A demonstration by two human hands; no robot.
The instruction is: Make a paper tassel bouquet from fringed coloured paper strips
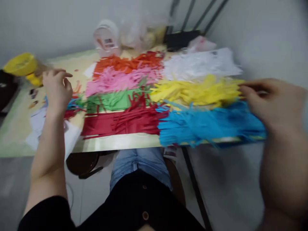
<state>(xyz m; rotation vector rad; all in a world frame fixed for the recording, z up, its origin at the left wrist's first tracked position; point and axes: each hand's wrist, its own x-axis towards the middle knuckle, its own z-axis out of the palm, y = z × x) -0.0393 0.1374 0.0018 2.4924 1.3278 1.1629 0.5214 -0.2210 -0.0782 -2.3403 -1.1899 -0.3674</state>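
- Yellow strips (199, 91) lie in a loose bundle on the surface (115, 144), running left from the right hand (276, 99).
- That hand pinches the near end of this bundle between thumb and forefinger; its other fingers are hard to make out.
- Blue strips (204, 122) lie just left of the right hand, on the wearer's side of the yellow ones.
- White strips (197, 64) lie beyond the yellow, farther forward and left of the same hand.
- The left hand (56, 85) is loosely spread, fingers bent and thumb apart; whether it touches anything below is unclear.
- Right of the left hand lie orange strips (127, 62), pink strips (120, 78), green strips (108, 101) and, nearest the wearer, dark red strips (120, 123).
- Left of that hand stands a yellow object (20, 62).
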